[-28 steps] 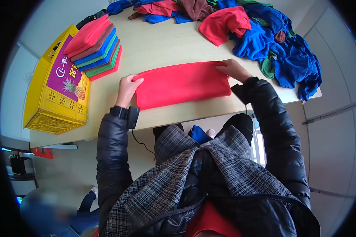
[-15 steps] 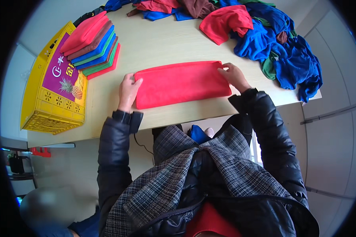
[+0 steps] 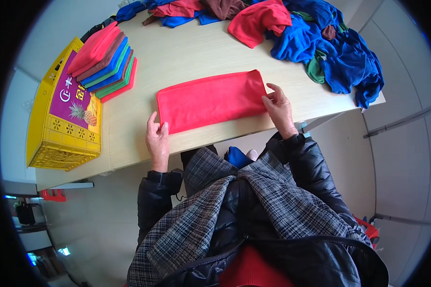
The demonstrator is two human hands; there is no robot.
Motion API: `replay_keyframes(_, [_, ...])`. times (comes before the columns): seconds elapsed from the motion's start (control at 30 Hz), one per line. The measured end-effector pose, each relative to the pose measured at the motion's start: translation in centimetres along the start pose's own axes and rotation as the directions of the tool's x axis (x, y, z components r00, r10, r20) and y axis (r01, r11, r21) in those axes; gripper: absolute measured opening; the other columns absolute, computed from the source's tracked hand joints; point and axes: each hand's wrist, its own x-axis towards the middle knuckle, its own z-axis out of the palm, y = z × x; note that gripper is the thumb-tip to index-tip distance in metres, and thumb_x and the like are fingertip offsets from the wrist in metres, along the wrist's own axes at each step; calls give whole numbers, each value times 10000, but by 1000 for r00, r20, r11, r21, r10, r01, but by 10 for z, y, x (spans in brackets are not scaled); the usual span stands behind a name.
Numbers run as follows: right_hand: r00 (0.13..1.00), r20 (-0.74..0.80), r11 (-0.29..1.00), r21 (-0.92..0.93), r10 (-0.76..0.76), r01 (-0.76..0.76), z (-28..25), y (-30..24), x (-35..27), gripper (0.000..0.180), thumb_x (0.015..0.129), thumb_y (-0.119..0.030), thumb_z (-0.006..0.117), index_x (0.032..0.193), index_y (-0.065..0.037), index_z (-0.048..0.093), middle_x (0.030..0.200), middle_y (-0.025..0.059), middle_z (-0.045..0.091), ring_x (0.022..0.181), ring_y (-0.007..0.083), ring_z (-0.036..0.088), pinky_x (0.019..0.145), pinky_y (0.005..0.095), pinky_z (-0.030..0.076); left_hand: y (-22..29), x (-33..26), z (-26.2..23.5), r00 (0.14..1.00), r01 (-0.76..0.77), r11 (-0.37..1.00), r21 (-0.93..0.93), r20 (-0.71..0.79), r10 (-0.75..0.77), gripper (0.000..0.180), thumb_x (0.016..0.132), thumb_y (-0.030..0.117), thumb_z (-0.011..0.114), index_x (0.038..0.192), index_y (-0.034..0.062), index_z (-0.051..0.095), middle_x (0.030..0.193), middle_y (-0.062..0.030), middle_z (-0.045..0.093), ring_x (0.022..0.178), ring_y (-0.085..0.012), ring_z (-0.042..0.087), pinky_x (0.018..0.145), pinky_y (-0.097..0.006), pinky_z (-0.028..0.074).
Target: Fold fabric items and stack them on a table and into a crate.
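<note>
A red cloth (image 3: 210, 102), folded into a long flat rectangle, lies on the table in front of me. At its near left corner is my left hand (image 3: 158, 141), thumb and fingers apart, with the thumb close to the cloth's edge. My right hand (image 3: 279, 110) is beside the cloth's right end, its fingers loosely bent and apart, the tips at or just touching that edge. Neither hand grips the cloth.
A stack of folded red, brown, blue and green cloths (image 3: 105, 62) stands at the left, next to a yellow plastic crate (image 3: 64, 143). Loose blue cloths (image 3: 349, 60) and a red one (image 3: 259, 21) lie heaped at the far right. The pale table's (image 3: 187, 52) near edge runs before me.
My left hand has moved from the cloth's left side to its near left corner. My right hand has come down from the far right corner along the right end, its fingers loosened.
</note>
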Motion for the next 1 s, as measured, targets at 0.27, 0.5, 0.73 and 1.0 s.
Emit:
replay_keyframes(0.27, [998,27,972,-225,-55,60,-9,15,-11,455,939,-41,653,1381,-97,560,855,32,658,760,101,591,693,269,511,-8,-6,0,1000,-12,1000,0,-14,12,479,930,14,686,1391,31,556,753,0,497,691,-110,460,688,-262,448])
replay_keyframes(0.5, [989,-94,968,-235,-113,89,-7,16,-11,371,940,-18,613,1299,-107,579,844,101,678,751,196,650,703,326,533,-4,-9,-3,1000,-10,1000,28,-30,10,460,923,5,685,1368,25,572,736,-13,473,689,-121,453,683,-277,449])
replay_keyframes(0.73, [969,-98,873,-461,-225,156,-9,17,-20,329,948,-32,582,1269,-102,567,955,206,711,871,387,703,760,439,558,-3,-18,-6,996,-90,981,169,-14,93,466,904,11,702,1353,29,580,733,-60,511,673,-190,494,694,-337,474])
replay_keyframes(1.0, [961,-71,788,-590,-269,177,-14,10,-29,328,943,-114,585,1267,-67,569,1005,232,712,907,439,684,813,501,549,6,-22,-5,976,-207,913,350,5,219,457,914,18,701,1353,32,571,716,-52,462,658,-167,452,643,-334,450])
